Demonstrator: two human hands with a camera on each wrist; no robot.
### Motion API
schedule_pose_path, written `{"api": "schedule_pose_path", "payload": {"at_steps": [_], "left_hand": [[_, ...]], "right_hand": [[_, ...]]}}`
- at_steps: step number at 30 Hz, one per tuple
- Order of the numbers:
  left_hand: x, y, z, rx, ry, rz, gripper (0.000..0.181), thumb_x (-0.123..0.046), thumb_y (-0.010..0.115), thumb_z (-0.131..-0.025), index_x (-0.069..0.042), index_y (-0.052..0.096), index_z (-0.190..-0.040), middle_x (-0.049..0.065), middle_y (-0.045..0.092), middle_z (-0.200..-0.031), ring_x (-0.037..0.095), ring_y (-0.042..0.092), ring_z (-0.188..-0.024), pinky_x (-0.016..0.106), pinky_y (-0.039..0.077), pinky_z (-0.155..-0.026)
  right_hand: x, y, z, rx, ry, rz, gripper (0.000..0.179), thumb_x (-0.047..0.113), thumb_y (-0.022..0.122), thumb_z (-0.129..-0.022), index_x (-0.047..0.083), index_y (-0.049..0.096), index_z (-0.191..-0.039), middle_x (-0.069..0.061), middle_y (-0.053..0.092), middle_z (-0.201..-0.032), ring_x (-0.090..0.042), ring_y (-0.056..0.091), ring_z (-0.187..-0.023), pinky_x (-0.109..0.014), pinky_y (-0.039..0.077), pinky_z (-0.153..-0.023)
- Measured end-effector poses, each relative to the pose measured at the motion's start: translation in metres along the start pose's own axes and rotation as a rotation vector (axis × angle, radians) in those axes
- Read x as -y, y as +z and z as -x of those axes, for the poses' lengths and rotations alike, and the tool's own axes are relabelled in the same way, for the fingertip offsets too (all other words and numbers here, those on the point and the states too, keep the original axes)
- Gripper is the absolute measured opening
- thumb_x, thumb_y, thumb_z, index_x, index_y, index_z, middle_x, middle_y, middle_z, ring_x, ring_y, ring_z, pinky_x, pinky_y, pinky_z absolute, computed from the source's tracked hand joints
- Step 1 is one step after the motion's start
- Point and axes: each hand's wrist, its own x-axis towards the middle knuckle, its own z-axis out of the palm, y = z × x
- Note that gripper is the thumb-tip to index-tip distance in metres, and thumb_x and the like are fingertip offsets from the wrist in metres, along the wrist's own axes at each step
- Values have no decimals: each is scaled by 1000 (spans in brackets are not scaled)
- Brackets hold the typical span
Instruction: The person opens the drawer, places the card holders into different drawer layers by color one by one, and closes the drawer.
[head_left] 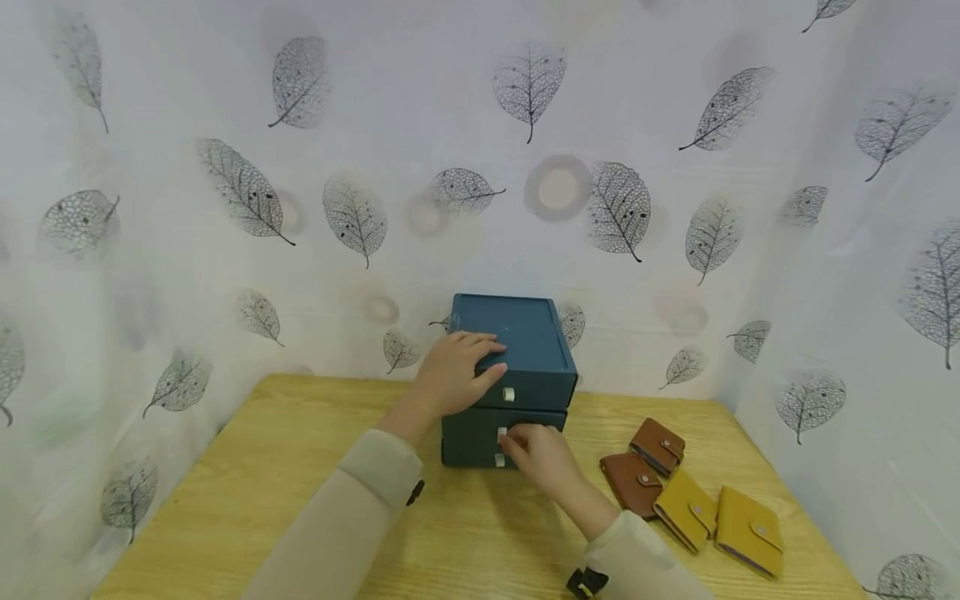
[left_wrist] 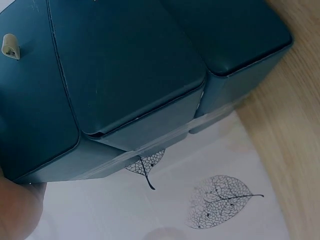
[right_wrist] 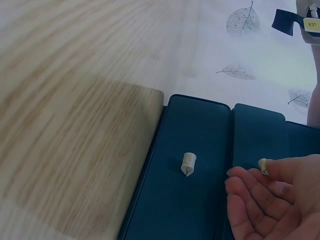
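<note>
At mid-frame the left hand [head_left: 455,371] lies with fingers loosely extended on the blue drawer box [head_left: 521,325]; too light a press, I'd say, might let it slide. Just right of it, the right hand [head_left: 542,454] pinches the middle knob [head_left: 502,433]; a weak pinch could slip. Four wallets [head_left: 682,510] lie lower right on the wooden table [head_left: 315,450], a leaf-print curtain [head_left: 450,83] behind.

Beneath the left hand [head_left: 453,377], the box [head_left: 517,321] looks smooth and leather-like, with a faint sheen. At the right hand [head_left: 543,457], the tab [right_wrist: 263,164] seems matt, perhaps leather, though too small to be sure. Farther right, the wallets [head_left: 750,531] look like smooth leather with metal snaps [head_left: 759,529]. Under both hands, the counter [head_left: 300,467] is grained wood; beyond, the curtain [head_left: 420,100] looks like thin, slick plastic. The sleeves [head_left: 330,517] are matt cloth.
</note>
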Motion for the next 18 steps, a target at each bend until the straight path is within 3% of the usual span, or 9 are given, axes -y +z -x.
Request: {"api": "schedule_pose_path", "payload": {"at_steps": [8,18], "left_hand": [[-1,-1,0,-16,13,1,44,-45,51,-104,-21,60,-139,2,51,-149,27,44,-138,50,32,-116],[0,-1,0,-18,5,7,43,-45,51,-103,-22,60,-139,2,51,-149,27,44,-138,50,32,-116]], "right_hand": [[6,-7,8,67,17,40,26,21,65,-99,13,72,-75,10,41,-50,-3,34,-42,-21,32,-44],[19,-15,15,126,-11,117,22,20,68,-96,16,73,-76,13,51,-56,-2,42,-47,-22,40,-46]]}}
